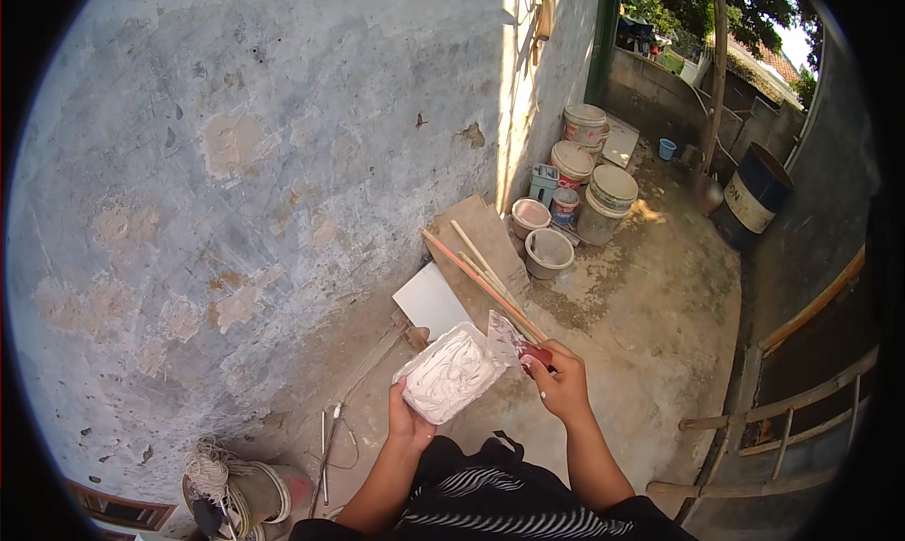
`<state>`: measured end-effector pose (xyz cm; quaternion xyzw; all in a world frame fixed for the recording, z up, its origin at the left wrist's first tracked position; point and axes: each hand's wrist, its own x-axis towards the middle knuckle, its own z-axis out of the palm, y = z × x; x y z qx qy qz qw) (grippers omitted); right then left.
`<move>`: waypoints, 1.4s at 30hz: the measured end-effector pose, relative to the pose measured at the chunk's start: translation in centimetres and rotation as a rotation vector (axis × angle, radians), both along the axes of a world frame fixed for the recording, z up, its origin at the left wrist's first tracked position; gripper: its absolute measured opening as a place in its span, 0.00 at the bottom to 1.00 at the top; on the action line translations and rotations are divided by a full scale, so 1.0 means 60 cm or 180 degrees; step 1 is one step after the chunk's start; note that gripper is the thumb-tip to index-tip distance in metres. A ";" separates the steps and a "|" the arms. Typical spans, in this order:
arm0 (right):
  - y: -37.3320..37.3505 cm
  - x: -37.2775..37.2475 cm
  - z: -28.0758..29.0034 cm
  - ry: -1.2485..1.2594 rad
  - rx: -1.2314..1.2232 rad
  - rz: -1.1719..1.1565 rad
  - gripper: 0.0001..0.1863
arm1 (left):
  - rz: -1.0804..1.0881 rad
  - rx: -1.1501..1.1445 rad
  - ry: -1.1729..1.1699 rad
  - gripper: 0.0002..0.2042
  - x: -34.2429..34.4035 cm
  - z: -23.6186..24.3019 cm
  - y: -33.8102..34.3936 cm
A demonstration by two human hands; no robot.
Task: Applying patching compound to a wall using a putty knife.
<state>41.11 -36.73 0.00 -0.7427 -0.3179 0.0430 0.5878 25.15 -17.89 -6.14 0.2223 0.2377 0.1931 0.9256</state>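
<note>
My left hand (411,418) grips the near left side of a shallow rectangular tub of white filler paste (451,373), its surface ridged and uneven. In my right hand (562,383) is a putty knife (506,338) with a red handle; the fingers wrap round the handle. The knife's wide blade is smeared with paste and points up and left, just beside the tub's right edge. Small white specks of paste sit on my right hand. To the left rises a worn blue-grey wall (311,164) with several rough, pale patches (238,145).
Lidded buckets (603,206) and open basins (549,252) stand along the wall ahead. Wooden strips (485,277) and a white board (432,298) lean near its foot. A bucket with rope (269,494) is at lower left, a ladder (782,418) at right, a drum (752,197) farther off.
</note>
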 end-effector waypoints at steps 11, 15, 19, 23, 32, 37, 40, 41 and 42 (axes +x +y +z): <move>0.067 0.086 -0.033 0.0213 -0.0192 0.0209 0.07 | -0.0162 -0.0140 0.0069 0.31 0.159 -0.031 0.055; 0.095 0.138 -0.020 0.0318 -0.0108 0.0147 0.06 | -0.0134 -0.0254 0.0123 0.31 0.190 -0.020 0.085; 0.132 0.159 -0.039 0.0291 0.0355 -0.0003 0.06 | -0.0109 -0.0260 0.0140 0.32 0.215 -0.009 0.111; 0.164 0.183 -0.045 -0.0113 0.0148 0.0064 0.08 | -0.0025 -0.0354 0.0175 0.32 0.227 -0.015 0.138; 0.227 0.282 -0.024 -0.1765 -0.0411 0.1664 0.22 | 0.0910 -0.0267 0.0379 0.29 0.280 0.047 0.192; 0.251 0.373 0.013 -0.2010 -0.0259 0.2246 0.23 | 0.1306 -0.0327 0.0235 0.28 0.328 0.058 0.189; 0.257 0.433 0.029 -0.2284 -0.0200 0.2533 0.23 | 0.1500 -0.0326 0.0147 0.28 0.357 0.069 0.174; 0.259 0.452 0.034 -0.2384 -0.0210 0.2620 0.23 | 0.1557 -0.0332 0.0069 0.28 0.365 0.071 0.169; 0.260 0.472 0.038 -0.2403 -0.0177 0.2685 0.23 | 0.1630 -0.0324 0.0054 0.28 0.374 0.070 0.164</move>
